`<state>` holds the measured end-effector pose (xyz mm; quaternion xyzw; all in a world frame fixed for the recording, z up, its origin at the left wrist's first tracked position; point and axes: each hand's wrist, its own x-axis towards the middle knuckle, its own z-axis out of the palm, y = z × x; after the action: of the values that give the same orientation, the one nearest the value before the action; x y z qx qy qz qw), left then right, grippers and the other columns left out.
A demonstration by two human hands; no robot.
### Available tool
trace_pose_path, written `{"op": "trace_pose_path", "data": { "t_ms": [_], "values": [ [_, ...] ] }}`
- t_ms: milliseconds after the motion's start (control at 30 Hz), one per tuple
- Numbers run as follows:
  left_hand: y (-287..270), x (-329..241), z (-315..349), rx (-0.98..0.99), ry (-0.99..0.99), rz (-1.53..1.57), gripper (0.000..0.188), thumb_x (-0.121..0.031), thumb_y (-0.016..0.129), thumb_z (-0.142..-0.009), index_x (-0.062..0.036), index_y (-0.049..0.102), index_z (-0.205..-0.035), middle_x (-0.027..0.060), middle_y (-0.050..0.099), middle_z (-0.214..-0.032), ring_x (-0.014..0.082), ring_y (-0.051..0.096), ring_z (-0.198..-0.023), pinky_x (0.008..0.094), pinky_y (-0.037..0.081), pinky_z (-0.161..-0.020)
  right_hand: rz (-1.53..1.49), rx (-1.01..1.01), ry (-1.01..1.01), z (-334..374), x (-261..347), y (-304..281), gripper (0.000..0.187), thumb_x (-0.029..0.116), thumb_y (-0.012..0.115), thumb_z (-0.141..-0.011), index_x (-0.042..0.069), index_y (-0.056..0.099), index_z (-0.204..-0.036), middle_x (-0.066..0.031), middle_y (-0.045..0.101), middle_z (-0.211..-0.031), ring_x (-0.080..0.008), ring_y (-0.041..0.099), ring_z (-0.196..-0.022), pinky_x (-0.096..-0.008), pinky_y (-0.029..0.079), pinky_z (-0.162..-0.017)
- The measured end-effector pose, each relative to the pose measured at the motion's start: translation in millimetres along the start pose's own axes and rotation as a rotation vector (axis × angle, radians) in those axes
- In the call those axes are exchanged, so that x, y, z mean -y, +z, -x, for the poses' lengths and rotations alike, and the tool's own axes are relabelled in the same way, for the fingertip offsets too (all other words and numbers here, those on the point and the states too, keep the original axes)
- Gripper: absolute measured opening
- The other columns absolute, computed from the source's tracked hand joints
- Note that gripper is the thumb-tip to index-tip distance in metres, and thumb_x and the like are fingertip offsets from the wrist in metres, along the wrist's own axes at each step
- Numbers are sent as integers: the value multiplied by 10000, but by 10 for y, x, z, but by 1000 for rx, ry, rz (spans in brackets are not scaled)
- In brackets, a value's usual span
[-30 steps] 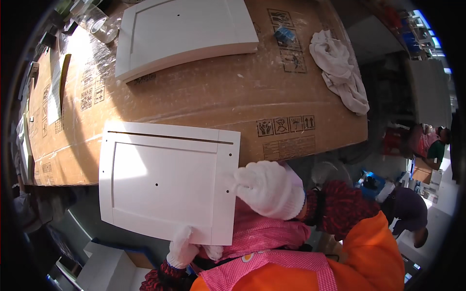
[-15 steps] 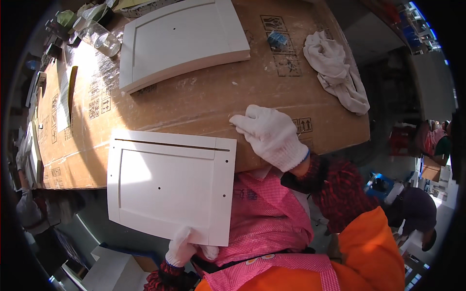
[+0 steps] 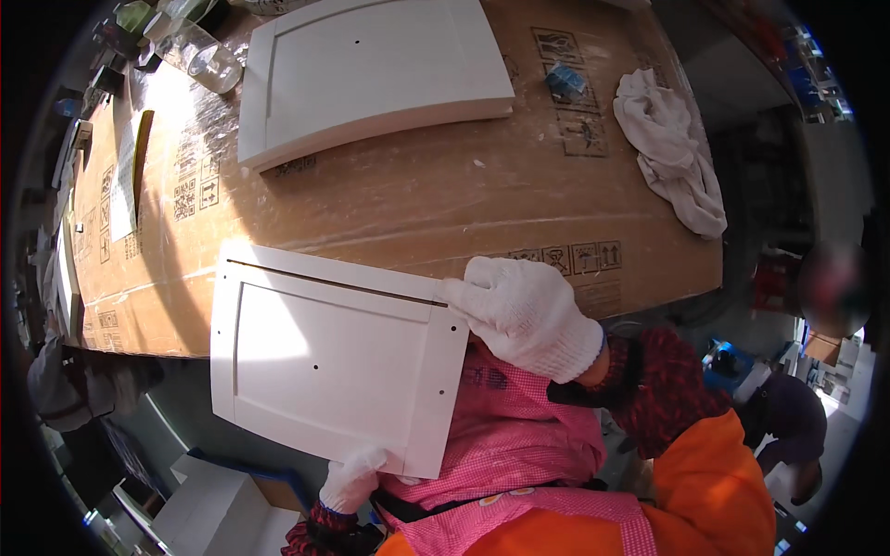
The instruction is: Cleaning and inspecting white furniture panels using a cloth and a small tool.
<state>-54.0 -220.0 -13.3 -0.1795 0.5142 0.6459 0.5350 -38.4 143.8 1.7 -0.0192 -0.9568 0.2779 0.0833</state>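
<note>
Holding a white cabinet door (image 3: 334,357) flat in front of me, with its far edge over the near edge of the table (image 3: 389,208) and the rest hanging out past it toward my body. My left hand (image 3: 350,482), in a white knit glove, is clamped on the near edge of the door, close to the near right corner, so that grip is grasping the door. My right hand (image 3: 528,315), same kind of glove, sits on the far right corner of the door with the fingers curled over the edge; it's touching for sure, but I can't tell whether that grip is actually closed on it or just resting there.

The door has a recessed centre panel and a few small holes, and sun falls across its left part.

The table is covered in brown cardboard with printed handling symbols. On the far side lies a second white door (image 3: 371,74), flat, well apart from mine. Over on the right there's a crumpled white rag (image 3: 672,162), and just left of it, a bit farther off, a small blue thing (image 3: 565,82) I can't make out. At the far left corner there's a clear plastic bottle (image 3: 199,56) lying among some other clutter.

I've got a pink checked apron (image 3: 519,445) and orange sleeves on.
</note>
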Motion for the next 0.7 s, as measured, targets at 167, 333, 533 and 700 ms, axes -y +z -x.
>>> {"op": "trace_pose_path", "data": {
  "t_ms": [167, 333, 533, 700],
  "values": [
    [-123, 172, 12, -131, 12, -178, 285, -193, 776, -873, 1, 727, -1076, 71, 718, -1053, 196, 661, -941, 337, 521, -823, 49, 82, 35, 66, 143, 7, 257, 175, 676, -897, 136, 691, -1151, -57, 581, -879, -265, 669, -808, -401, 560, -667],
    [-14, 29, 24, -94, -14, 97, 370, -121, 830, -805, 5, 716, -1134, 80, 713, -1106, 202, 665, -972, 354, 528, -834, -90, 104, 61, 115, 66, -145, 282, 136, 683, -885, 122, 690, -1167, -84, 629, -944, -306, 664, -813, -409, 559, -689],
    [-594, -364, 24, 30, -119, -72, 577, -43, 836, -756, 57, 630, -1285, 169, 728, -1108, 263, 731, -928, 400, 607, -761, -209, 16, 155, 168, 98, -222, 220, 154, 711, -931, 132, 727, -1149, -95, 628, -895, -330, 685, -827, -443, 552, -704],
    [-328, -708, -293, -231, 48, -278, 483, -389, 715, -956, 33, 639, -1178, 78, 686, -869, 156, 648, -591, 264, 444, -430, -205, 59, 218, 405, 271, -144, 263, 57, 763, -872, 94, 771, -1132, -89, 649, -826, -277, 670, -724, -373, 531, -649]
  ]
}}
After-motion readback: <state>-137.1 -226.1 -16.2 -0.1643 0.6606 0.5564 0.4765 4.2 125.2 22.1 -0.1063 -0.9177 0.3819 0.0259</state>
